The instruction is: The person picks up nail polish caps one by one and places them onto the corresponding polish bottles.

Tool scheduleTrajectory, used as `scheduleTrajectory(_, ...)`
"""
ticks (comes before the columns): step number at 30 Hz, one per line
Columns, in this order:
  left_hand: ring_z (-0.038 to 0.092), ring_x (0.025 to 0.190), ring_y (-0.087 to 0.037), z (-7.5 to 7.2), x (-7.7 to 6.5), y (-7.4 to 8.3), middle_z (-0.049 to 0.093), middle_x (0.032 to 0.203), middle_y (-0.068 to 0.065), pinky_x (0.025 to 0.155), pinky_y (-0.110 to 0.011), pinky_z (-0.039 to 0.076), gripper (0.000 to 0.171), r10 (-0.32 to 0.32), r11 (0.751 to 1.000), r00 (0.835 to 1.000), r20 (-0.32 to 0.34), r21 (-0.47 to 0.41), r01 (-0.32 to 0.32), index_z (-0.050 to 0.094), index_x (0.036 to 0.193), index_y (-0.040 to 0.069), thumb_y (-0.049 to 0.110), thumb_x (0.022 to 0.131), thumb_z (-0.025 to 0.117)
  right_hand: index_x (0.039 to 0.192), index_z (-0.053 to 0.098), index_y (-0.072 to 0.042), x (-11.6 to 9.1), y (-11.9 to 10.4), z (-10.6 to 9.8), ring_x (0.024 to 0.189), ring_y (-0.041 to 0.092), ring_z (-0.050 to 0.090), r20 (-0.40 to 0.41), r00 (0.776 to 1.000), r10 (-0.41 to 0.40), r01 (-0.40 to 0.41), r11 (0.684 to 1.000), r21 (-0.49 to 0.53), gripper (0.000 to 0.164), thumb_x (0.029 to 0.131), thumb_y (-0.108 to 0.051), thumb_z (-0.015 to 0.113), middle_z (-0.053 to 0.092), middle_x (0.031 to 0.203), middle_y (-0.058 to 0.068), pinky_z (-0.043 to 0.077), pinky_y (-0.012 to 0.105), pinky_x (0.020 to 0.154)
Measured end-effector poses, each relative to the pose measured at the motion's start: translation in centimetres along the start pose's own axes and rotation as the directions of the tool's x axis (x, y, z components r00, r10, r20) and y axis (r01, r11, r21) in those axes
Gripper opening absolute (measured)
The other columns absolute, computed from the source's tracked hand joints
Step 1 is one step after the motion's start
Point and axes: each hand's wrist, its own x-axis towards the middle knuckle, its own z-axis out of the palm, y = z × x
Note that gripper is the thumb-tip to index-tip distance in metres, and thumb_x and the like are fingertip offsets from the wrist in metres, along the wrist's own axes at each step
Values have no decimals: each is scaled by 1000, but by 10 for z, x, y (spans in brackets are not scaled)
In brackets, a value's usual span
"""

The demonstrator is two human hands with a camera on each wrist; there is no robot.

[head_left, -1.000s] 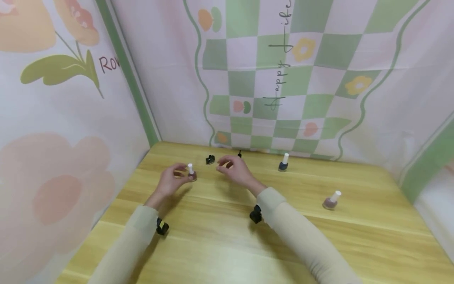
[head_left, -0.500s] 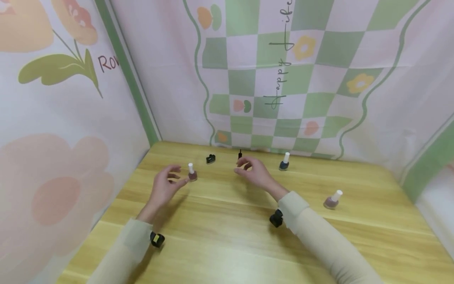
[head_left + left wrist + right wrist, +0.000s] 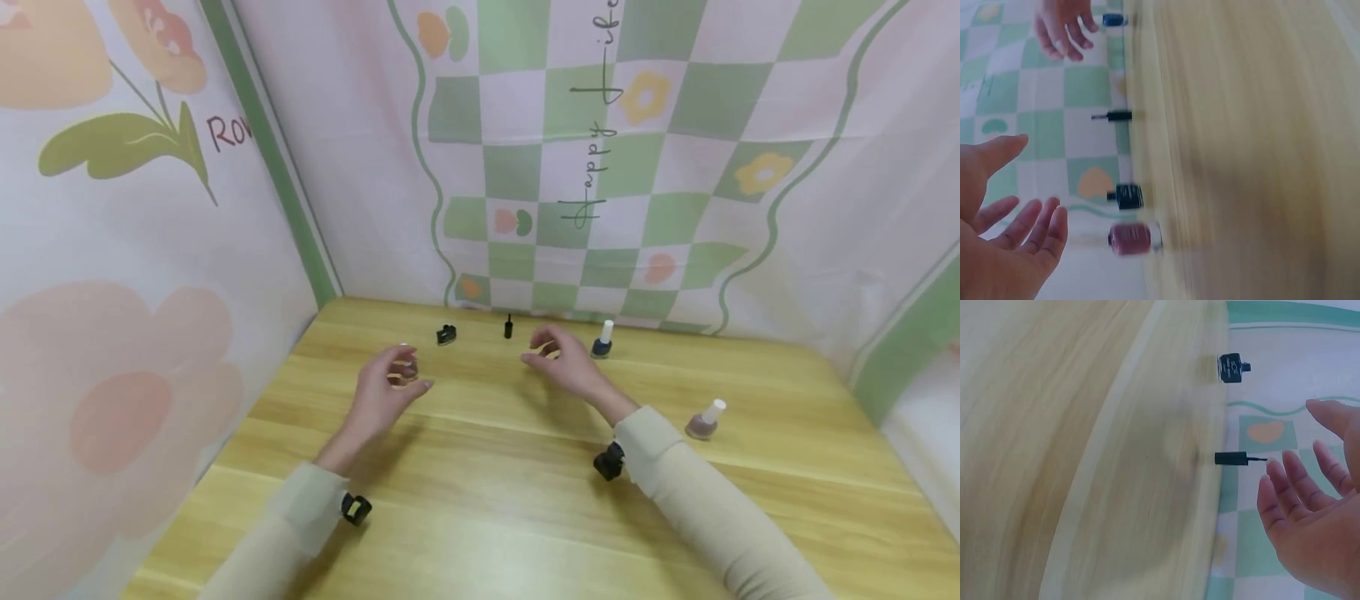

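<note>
My left hand (image 3: 386, 392) hovers over the left side of the table, fingers loosely curved and holding nothing. Partly hidden behind its fingers stands a mauve nail polish bottle (image 3: 412, 367); the left wrist view shows that bottle (image 3: 1130, 239) apart from the fingertips. An uncapped black nail polish bottle (image 3: 446, 335) stands farther back. To its right, a black cap with brush (image 3: 508, 327) stands with the brush pointing up. My right hand (image 3: 566, 364), also holding nothing, is between that cap and a dark blue nail polish bottle (image 3: 602, 342) with a white cap.
Another mauve nail polish bottle (image 3: 702, 422) with a white cap stands at the right on the wooden table (image 3: 480, 517). A checked curtain (image 3: 570, 167) hangs along the back edge, and a flowered curtain (image 3: 150, 250) on the left. Each wrist carries a small black camera.
My right hand has moved right, past the black brush cap, which is now fully visible. My left hand drew back from the mauve bottle, then shifted right, partly covering it from the head view.
</note>
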Motion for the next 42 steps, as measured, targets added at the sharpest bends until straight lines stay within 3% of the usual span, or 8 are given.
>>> scheduleTrajectory(4, 60, 116, -44, 17, 4, 4, 59, 132, -18, 99, -53, 53, 67, -16, 1000, 998, 55, 6, 16, 51, 143, 1, 10, 85, 83, 125, 56, -2, 0, 3, -3, 113, 33, 60, -4, 1000, 15, -15, 1000, -3, 38, 98, -25, 71, 60, 126, 18, 55, 46, 93)
scheduleTrajectory(9, 52, 129, -42, 39, 12, 7, 46, 148, -21, 105, -51, 50, 76, -67, 995, 990, 123, 83, 57, 35, 154, 1, 20, 93, 77, 129, 53, 3, 5, 7, -3, 116, 36, 58, -4, 1000, 30, -30, 1000, 5, 44, 98, -24, 70, 59, 128, 20, 54, 47, 95)
scheduleTrajectory(16, 39, 141, -46, 61, 27, 7, 33, 155, -30, 117, -57, 35, 82, -170, 975, 978, 125, 164, 148, 24, 157, -5, 30, 98, 70, 135, 50, 4, 15, 17, 1, 121, 38, 57, -4, 997, 82, -82, 996, 37, 51, 97, -22, 72, 57, 133, 22, 52, 49, 100)
scheduleTrajectory(22, 21, 151, -47, 77, 42, -1, 12, 165, -31, 122, -57, 25, 95, -320, 939, 944, 83, 158, 304, 8, 161, -2, 35, 98, 69, 141, 44, 5, 25, 26, 7, 127, 41, 54, 12, 992, 129, -129, 989, 70, 59, 97, -22, 72, 53, 139, 24, 50, 50, 104)
scheduleTrajectory(30, 21, 150, -49, 89, 59, -12, 10, 164, -33, 123, -56, 23, 102, -425, 900, 905, 20, 113, 420, 3, 161, -3, 39, 97, 70, 149, 35, 6, 39, 20, 18, 133, 44, 49, 45, 983, 176, -179, 981, 69, 68, 98, -22, 71, 48, 146, 27, 45, 53, 109)
scheduleTrajectory(35, 18, 151, -48, 93, 69, -14, 7, 166, -32, 124, -55, 20, 104, -498, 866, 867, -3, 59, 497, 0, 162, -1, 40, 97, 70, 150, 34, 6, 50, 16, 23, 135, 43, 46, 42, 978, 205, -207, 977, 58, 69, 98, -20, 70, 48, 145, 27, 41, 54, 113)
scheduleTrajectory(39, 12, 154, -43, 95, 74, -14, 2, 168, -27, 125, -53, 16, 106, -559, 829, 829, -15, -13, 559, -2, 163, 3, 40, 95, 72, 150, 34, 7, 56, 16, 25, 134, 43, 46, 31, 975, 220, -222, 971, 82, 69, 97, -18, 70, 48, 144, 28, 40, 54, 114)
scheduleTrajectory(42, 10, 155, -40, 96, 77, -16, 0, 169, -24, 125, -52, 15, 106, -587, 809, 810, -23, -65, 584, -2, 163, 5, 38, 95, 73, 151, 35, 6, 61, 19, 27, 134, 43, 46, 30, 970, 241, -242, 962, 123, 67, 97, -16, 70, 48, 145, 29, 40, 53, 114)
